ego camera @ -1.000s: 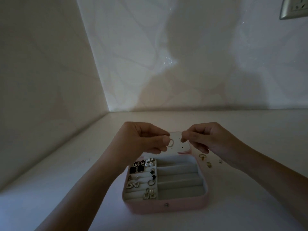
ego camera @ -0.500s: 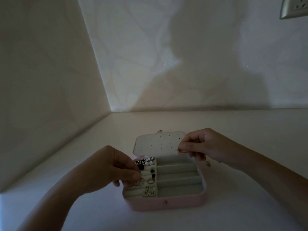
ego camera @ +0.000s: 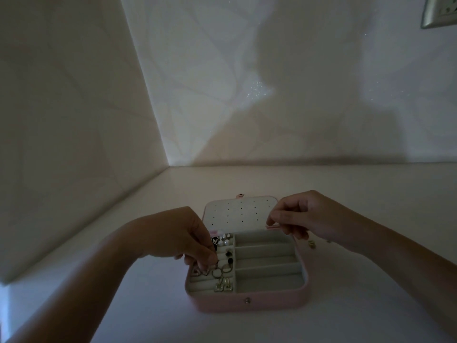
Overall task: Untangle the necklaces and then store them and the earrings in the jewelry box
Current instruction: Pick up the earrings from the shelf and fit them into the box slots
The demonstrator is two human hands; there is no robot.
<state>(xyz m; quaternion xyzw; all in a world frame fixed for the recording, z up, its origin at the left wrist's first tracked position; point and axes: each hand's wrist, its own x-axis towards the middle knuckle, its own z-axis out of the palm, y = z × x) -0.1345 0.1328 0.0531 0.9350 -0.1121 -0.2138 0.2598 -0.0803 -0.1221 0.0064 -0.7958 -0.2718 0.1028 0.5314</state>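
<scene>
The jewelry box (ego camera: 272, 302) sits on the white tabletop (ego camera: 247, 179) with its pink front wall facing me and its hinge on the far side, well apart from the corner where the two walls meet. Its lid (ego camera: 235, 214) stands open, tilted back, with the dotted white panel turned towards me. The long slots (ego camera: 267, 267) on the right half run left to right, stacked from the far wall to the near one.

My left hand (ego camera: 178, 233) reaches over the box's left column, thumb and fingertips pressed together on a small hoop earring (ego camera: 217, 273), which hangs down into a near-left compartment. The other earrings (ego camera: 223, 287) fill that column: pale squared ones by the front wall, pearls and black studs farther back. One black stud (ego camera: 214, 240) carries a white mark too small to read.

My right hand (ego camera: 304, 216) pinches the lid's lower right corner between thumb and forefinger, the other fingers curled under.

A round metal snap (ego camera: 247, 301) sits at the middle of the front wall. Loose earrings (ego camera: 312, 243) lie on the tabletop just beside the box's right side, behind my right wrist. A wall socket (ego camera: 440, 13) shows at the upper right; any lettering on it is too dim to read.
</scene>
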